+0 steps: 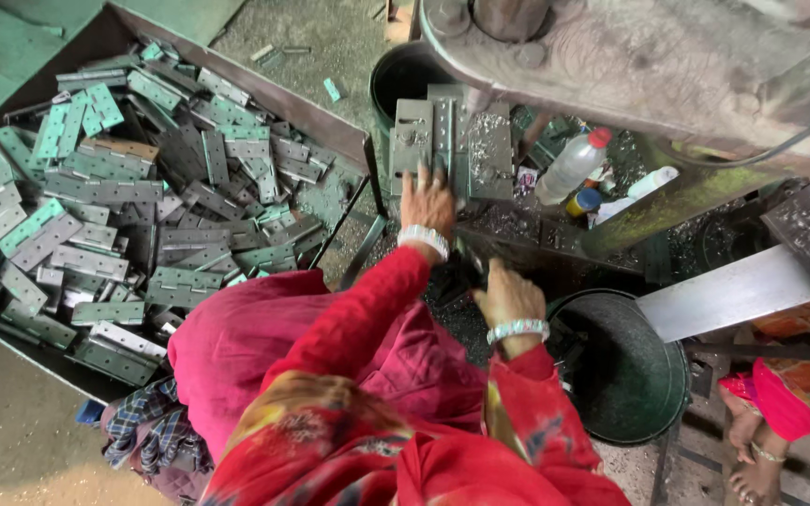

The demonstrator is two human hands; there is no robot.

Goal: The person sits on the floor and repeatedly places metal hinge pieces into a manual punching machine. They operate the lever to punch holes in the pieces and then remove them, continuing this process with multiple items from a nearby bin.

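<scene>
Head view: left hand on grey hinge plate; clear red-capped bottle nearby.

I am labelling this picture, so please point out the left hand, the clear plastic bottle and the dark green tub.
left hand (427, 199), head view, on the back of the hand.
clear plastic bottle (569, 169), head view, on the middle of its body.
dark green tub (632, 375), head view, on its bare inner wall.
</scene>
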